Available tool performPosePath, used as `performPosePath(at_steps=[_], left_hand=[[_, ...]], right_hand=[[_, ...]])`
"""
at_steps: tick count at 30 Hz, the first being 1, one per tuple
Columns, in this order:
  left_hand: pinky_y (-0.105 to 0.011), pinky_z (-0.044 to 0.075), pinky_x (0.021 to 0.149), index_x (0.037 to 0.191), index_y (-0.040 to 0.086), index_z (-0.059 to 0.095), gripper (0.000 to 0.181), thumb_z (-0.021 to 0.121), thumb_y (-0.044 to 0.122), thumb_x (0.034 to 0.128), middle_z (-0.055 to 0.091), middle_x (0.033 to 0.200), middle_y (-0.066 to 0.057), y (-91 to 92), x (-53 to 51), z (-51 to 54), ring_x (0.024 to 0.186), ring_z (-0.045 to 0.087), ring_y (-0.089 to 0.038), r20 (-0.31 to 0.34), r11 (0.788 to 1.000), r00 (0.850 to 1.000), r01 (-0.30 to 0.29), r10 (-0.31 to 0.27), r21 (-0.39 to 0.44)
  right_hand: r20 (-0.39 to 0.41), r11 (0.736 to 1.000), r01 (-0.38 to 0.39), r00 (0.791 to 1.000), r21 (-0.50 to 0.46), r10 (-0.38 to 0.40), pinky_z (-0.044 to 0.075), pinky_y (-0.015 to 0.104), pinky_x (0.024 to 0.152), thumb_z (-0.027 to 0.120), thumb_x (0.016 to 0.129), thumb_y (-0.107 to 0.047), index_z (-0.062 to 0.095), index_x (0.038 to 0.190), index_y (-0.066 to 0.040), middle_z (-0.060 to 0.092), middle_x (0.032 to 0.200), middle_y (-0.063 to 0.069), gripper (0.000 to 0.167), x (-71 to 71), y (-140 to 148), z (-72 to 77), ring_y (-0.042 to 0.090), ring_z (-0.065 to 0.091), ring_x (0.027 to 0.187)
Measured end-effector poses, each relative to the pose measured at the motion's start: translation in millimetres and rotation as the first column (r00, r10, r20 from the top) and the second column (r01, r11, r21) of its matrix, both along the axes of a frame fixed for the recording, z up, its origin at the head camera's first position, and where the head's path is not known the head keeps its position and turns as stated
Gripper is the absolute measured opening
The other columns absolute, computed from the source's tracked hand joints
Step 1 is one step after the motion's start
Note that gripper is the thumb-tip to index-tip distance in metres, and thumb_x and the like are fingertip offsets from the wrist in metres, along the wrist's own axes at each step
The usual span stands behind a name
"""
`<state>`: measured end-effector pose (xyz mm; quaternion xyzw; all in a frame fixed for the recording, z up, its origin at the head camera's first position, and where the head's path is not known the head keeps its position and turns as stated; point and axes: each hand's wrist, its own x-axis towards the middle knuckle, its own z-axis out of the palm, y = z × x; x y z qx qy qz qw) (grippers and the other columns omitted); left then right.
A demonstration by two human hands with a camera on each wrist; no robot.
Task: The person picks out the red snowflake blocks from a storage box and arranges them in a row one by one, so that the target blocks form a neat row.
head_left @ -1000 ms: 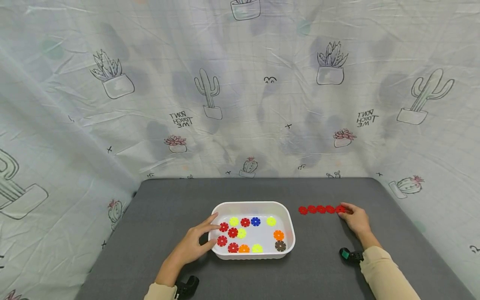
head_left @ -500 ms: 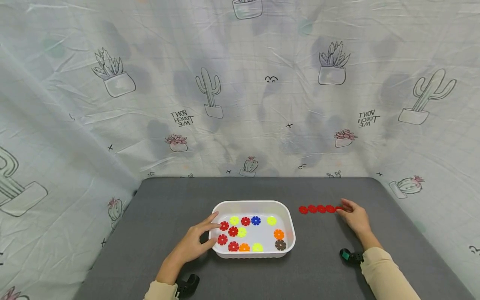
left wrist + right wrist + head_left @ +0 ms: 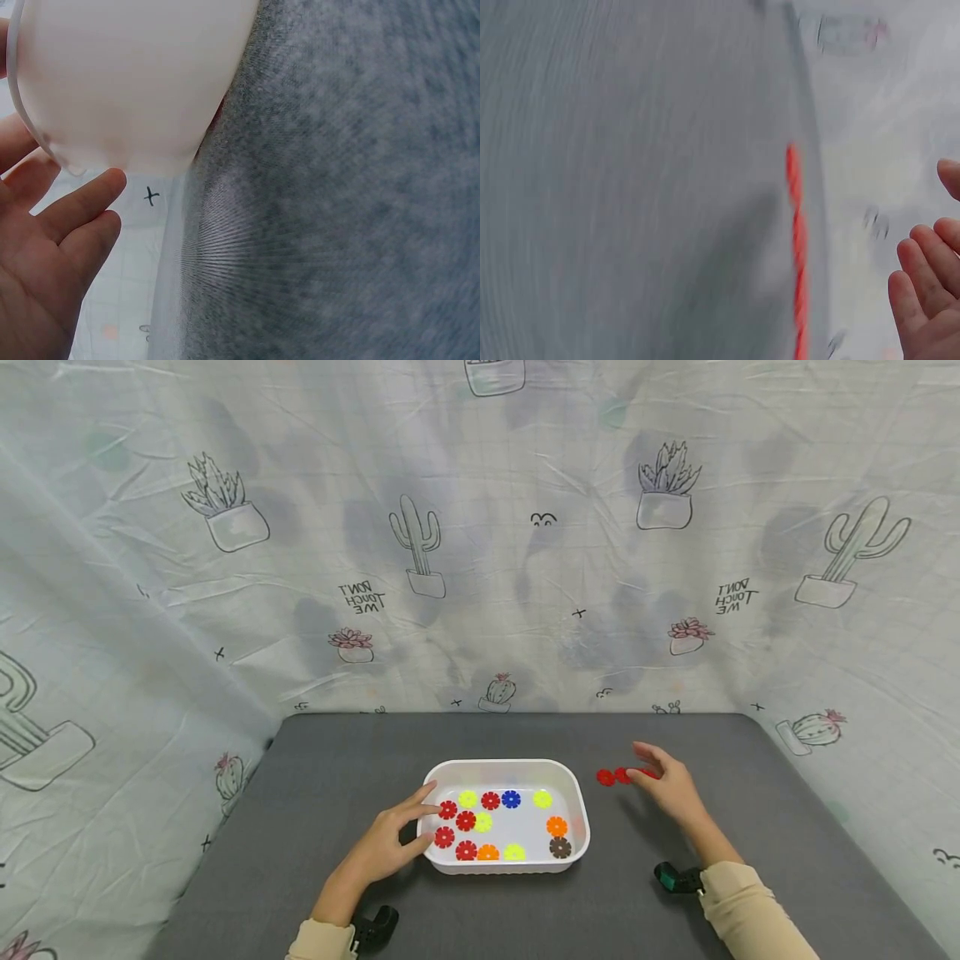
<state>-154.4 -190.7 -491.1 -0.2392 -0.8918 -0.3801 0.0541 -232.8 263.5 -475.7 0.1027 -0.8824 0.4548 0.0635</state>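
Observation:
At the left rim of a white plastic tray [image 3: 506, 867], my left hand [image 3: 386, 843] grips the edge. Some fingers reach over the rim, while others lie against the outer wall in the left wrist view. Several notched plastic discs lie in the tray: red [image 3: 466, 850], yellow [image 3: 542, 799], orange [image 3: 557, 827], one blue [image 3: 511, 799] and one brown [image 3: 559, 847]. To the right, a joined row of red discs [image 3: 606, 777] lies on the table. My right hand [image 3: 671, 785] hovers over it with fingers spread and hides part of it. In the right wrist view that hand holds nothing.
The grey table [image 3: 540, 918] reaches back to a pale curtain [image 3: 480, 568] printed with cacti, which also hangs at both sides. A black wrist device [image 3: 678, 878] sits on the right arm and another [image 3: 375, 931] on the left.
My right hand has let go of the right end of the red disc row and moved left above it. The left hand and the tray stay as they were.

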Motion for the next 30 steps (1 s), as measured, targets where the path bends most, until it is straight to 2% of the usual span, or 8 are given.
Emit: performPosePath(at_steps=[6, 11, 20, 27, 30], left_hand=[[-0.057, 0.038, 0.102, 0.120, 0.008, 0.065, 0.036, 0.064, 0.021, 0.0872, 0.039, 0.151, -0.004, -0.1, 0.2, -0.3, 0.133, 0.044, -0.028, 0.010, 1.000, 1.000, 0.004, -0.004, 0.009], [-0.058, 0.038, 0.102, 0.121, 0.009, 0.065, 0.036, 0.063, 0.023, 0.0879, 0.038, 0.151, -0.004, 0.0, 0.7, -0.2, 0.133, 0.044, -0.028, 0.028, 1.000, 1.000, -0.001, 0.001, 0.006], [-0.058, 0.037, 0.102, 0.120, 0.007, 0.065, 0.036, 0.064, 0.021, 0.0869, 0.038, 0.151, -0.005, 0.3, 1.4, 1.7, 0.133, 0.044, -0.029, 0.040, 1.000, 0.999, -0.005, 0.005, 0.009], [-0.058, 0.037, 0.102, 0.120, 0.008, 0.065, 0.036, 0.065, 0.021, 0.0864, 0.039, 0.150, -0.004, 0.5, 1.2, 0.9, 0.133, 0.043, -0.029, 0.023, 1.000, 1.000, -0.005, 0.005, 0.003], [-0.058, 0.037, 0.102, 0.120, 0.008, 0.065, 0.036, 0.064, 0.022, 0.0865, 0.039, 0.150, -0.004, 0.7, 1.5, 1.0, 0.133, 0.043, -0.028, 0.020, 1.000, 1.000, -0.004, 0.004, 0.001]], right_hand=[[-0.050, 0.996, -0.070, 0.996, -0.051, 0.067, 0.043, 0.050, 0.098, 0.066, 0.088, -0.014, 0.046, 0.135, 0.004, 0.050, 0.136, 0.024, 0.054, 6.0, -34, 11.2, 0.040, 0.048, 0.125], [-0.069, 0.988, -0.135, 0.989, -0.077, 0.130, 0.042, 0.052, 0.099, 0.067, 0.087, -0.010, 0.049, 0.133, 0.003, 0.053, 0.134, 0.023, 0.052, 10.1, -59, 13.0, 0.040, 0.050, 0.123], [-0.019, 0.960, -0.242, 0.970, -0.140, 0.242, 0.039, 0.052, 0.103, 0.066, 0.088, -0.008, 0.050, 0.132, 0.001, 0.054, 0.133, 0.021, 0.048, 19.5, -103, 16.8, 0.036, 0.051, 0.123], [0.041, 0.922, -0.337, 0.936, -0.189, 0.350, 0.038, 0.054, 0.103, 0.063, 0.088, -0.003, 0.046, 0.131, 0.010, 0.051, 0.133, 0.029, 0.048, 37.5, -143, 43.5, 0.042, 0.049, 0.123], [0.044, 0.923, -0.346, 0.933, -0.169, 0.358, 0.042, 0.051, 0.101, 0.066, 0.087, -0.005, 0.050, 0.130, 0.005, 0.055, 0.130, 0.024, 0.047, 31.0, -157, 33.1, 0.038, 0.052, 0.121]])
